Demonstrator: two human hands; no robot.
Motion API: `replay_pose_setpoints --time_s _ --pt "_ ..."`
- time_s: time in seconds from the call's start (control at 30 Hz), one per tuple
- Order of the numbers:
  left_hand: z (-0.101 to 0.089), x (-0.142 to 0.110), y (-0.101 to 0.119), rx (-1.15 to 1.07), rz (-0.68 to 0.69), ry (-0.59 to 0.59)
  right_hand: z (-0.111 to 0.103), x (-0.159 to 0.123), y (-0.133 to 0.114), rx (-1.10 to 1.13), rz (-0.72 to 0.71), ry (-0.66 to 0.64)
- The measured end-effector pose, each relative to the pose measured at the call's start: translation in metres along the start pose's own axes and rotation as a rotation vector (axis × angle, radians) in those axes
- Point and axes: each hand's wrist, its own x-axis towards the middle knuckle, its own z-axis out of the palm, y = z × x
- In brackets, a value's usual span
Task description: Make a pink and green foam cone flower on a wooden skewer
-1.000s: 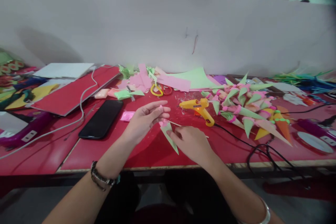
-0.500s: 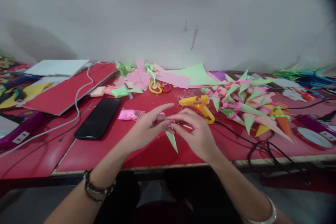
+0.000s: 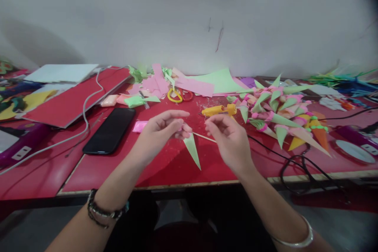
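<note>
My left hand is over the middle of the table, thumb and lower fingers curled together, index finger stretched out. What they pinch is too small to make out; a trace of pink shows there. My right hand faces it a short way off, thumb and fingertips pinched on something I cannot make out. Between the hands a thin pale stick shows; I cannot tell whether it is held. A light green paper cone points toward me below the left fingers. Behind the right hand lies a yellow glue gun.
A black phone and a pink packet lie left. Yellow-handled scissors rest before paper scraps. Several paper cones with pink trim are heaped right, near a black cable and a round white-centred lid.
My hands have drawn apart; their fingertips were together before. The right hand has shifted right, uncovering more of the thin stick and now hiding the glue gun's handle.
</note>
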Motion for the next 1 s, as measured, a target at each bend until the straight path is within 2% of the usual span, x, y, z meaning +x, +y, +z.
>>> replay_pose_setpoints --time_s 0.1,0.2,0.37,0.47,0.57,0.63,0.77,0.9,1.0 --pt "-0.005 0.002 -0.002 0.107 0.045 0.053 -0.004 0.007 0.005 0.110 0.103 0.062" --pt "-0.006 0.001 -0.007 0.341 0.090 0.071 -0.004 0.006 0.005 0.164 0.133 0.015" --pt "0.008 -0.005 -0.012 1.037 0.050 0.159 0.000 0.001 0.002 0.129 0.141 -0.034" --pt "0.018 -0.006 -0.019 1.291 -0.007 0.135 0.000 0.002 0.005 0.090 0.152 -0.014" --pt "0.027 -0.006 -0.027 1.407 -0.070 0.056 -0.001 0.004 0.010 0.109 0.169 -0.030" --pt "0.032 -0.005 -0.031 1.458 -0.065 0.026 -0.001 0.004 0.012 0.134 0.153 -0.066" --pt "0.034 -0.001 -0.035 1.506 -0.056 0.033 -0.002 0.004 0.013 0.096 0.081 -0.125" --pt "0.025 0.000 -0.036 1.468 -0.049 0.001 -0.005 0.004 0.012 0.003 0.021 -0.024" --pt "0.018 0.000 -0.034 1.415 -0.063 -0.050 -0.006 0.005 0.011 0.040 0.013 0.031"
